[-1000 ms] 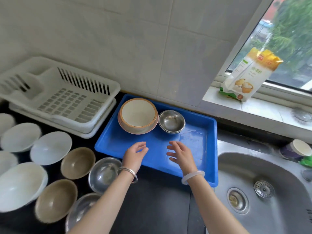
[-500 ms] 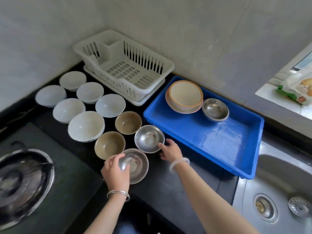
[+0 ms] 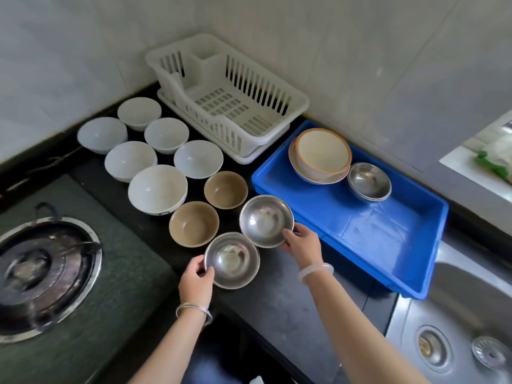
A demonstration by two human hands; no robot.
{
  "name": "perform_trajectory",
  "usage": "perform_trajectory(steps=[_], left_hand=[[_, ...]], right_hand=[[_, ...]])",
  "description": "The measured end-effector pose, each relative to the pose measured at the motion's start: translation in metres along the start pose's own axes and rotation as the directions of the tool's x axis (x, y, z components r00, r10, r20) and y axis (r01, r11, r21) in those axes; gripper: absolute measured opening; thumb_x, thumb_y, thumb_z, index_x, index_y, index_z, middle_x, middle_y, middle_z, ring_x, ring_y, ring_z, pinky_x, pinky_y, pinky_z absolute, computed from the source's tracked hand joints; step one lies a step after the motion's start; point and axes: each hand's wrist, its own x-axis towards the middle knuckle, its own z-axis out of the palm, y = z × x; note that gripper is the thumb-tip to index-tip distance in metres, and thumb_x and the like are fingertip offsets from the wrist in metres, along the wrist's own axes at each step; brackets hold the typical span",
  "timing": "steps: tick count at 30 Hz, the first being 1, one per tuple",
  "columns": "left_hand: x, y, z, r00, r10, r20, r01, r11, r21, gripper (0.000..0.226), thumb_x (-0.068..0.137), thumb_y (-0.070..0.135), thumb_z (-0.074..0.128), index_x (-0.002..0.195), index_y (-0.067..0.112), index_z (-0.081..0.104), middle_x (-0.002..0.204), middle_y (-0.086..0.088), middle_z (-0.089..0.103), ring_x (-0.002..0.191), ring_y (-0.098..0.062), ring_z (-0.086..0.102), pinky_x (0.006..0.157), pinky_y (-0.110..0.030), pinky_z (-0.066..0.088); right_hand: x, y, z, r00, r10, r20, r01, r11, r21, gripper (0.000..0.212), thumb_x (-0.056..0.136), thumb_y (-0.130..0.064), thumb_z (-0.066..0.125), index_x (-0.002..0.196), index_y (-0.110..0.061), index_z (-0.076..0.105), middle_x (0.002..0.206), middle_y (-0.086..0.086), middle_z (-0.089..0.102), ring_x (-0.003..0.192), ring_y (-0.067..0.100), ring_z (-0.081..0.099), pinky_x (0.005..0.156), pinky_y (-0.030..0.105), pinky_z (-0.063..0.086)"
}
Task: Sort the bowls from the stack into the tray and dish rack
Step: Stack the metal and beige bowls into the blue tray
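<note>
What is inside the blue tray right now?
The blue tray holds orange-rimmed bowls nested together and a steel bowl beside them. How many are nested cannot be told.

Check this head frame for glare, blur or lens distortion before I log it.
Head view: wide-angle bending curves the wall tiles and blue tray; bright window light washes out the sill at right; soft reflections sit in the steel bowls held by the left hand and right hand; overall slightly soft.

Left hand [image 3: 196,281], right hand [image 3: 302,243] gripping.
</note>
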Motion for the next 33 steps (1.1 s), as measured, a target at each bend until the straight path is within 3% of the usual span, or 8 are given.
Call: perform_trajectory(steps=[3,12,18,23,25,29,33], left_hand=[[-0.002,0.001,0.007,0.997,0.005,0.075,-0.003,0.999,-0.034,0.025,0.086,0.005,0.057,0.109,0.014,0.062,0.101,-0.004,0.063,0.094,-0.025,0.062,0.089,-0.046,0.053],[-0.004,0.015,0.033,0.971,-0.073,0.228,0.129,0.962,-0.239,0.024,0.095,0.02,0.043,0.092,0.016,0.066,0.1,-0.01,0.065,0.091,-0.022,0.062,0.078,-0.034,0.053],[-0.004,0.009,0.037,0.965,0.017,0.261,-0.01,1.0,-0.028,0.026,0.093,0.023,0.047,0.11,0.01,0.062,0.107,-0.013,0.065,0.1,-0.028,0.062,0.092,-0.048,0.051],[0.002,0.013,0.039,0.963,0.009,0.271,-0.028,0.997,0.069,0.029,0.093,0.02,0.048,0.117,0.01,0.06,0.107,-0.012,0.066,0.098,-0.028,0.063,0.093,-0.048,0.05],[0.005,0.015,0.04,0.956,0.002,0.293,-0.027,0.996,0.08,0.031,0.093,0.02,0.047,0.12,0.01,0.058,0.11,-0.013,0.065,0.098,-0.027,0.063,0.093,-0.048,0.05],[0.01,0.023,0.04,0.942,-0.01,0.336,-0.014,0.998,0.067,0.025,0.091,0.022,0.049,0.111,0.015,0.062,0.104,-0.01,0.066,0.097,-0.027,0.064,0.091,-0.048,0.052],[0.018,0.042,0.044,0.925,-0.003,0.381,-0.021,0.998,0.059,0.031,0.09,0.022,0.051,0.118,0.014,0.061,0.109,-0.007,0.067,0.094,-0.02,0.065,0.089,-0.045,0.054]], right_hand=[[-0.016,-0.001,-0.011,1.0,-0.026,0.018,0.026,0.999,-0.023,0.014,0.088,-0.012,0.062,0.079,-0.018,0.071,0.063,-0.01,0.071,0.065,0.004,0.07,0.057,0.011,0.052],[-0.039,0.022,-0.026,0.998,-0.001,-0.069,-0.014,0.975,-0.224,0.01,0.084,-0.019,0.068,0.075,-0.016,0.07,0.075,0.002,0.072,0.068,0.011,0.071,0.065,0.021,0.058],[-0.042,0.031,-0.016,0.997,0.003,-0.078,-0.027,0.948,-0.317,0.013,0.084,-0.022,0.067,0.073,-0.016,0.066,0.072,0.001,0.069,0.07,0.014,0.07,0.07,0.026,0.057],[-0.038,0.036,-0.012,0.992,-0.025,-0.124,-0.028,0.913,-0.408,0.015,0.082,-0.024,0.066,0.071,-0.023,0.056,0.069,-0.007,0.061,0.063,0.008,0.055,0.054,0.018,0.042],[-0.034,0.038,-0.012,0.993,0.026,-0.115,-0.065,0.937,-0.342,0.013,0.083,-0.023,0.067,0.078,-0.022,0.055,0.076,-0.005,0.061,0.064,0.009,0.056,0.057,0.021,0.05],[-0.031,0.038,-0.013,0.963,0.265,0.052,-0.264,0.964,-0.023,0.012,0.089,-0.016,0.062,0.101,-0.018,0.062,0.098,0.009,0.07,0.08,0.02,0.071,0.061,0.03,0.06],[-0.028,0.029,-0.02,0.967,0.253,0.04,-0.255,0.966,0.05,0.016,0.089,-0.013,0.062,0.104,-0.015,0.067,0.097,0.01,0.073,0.081,0.022,0.074,0.065,0.031,0.06]])
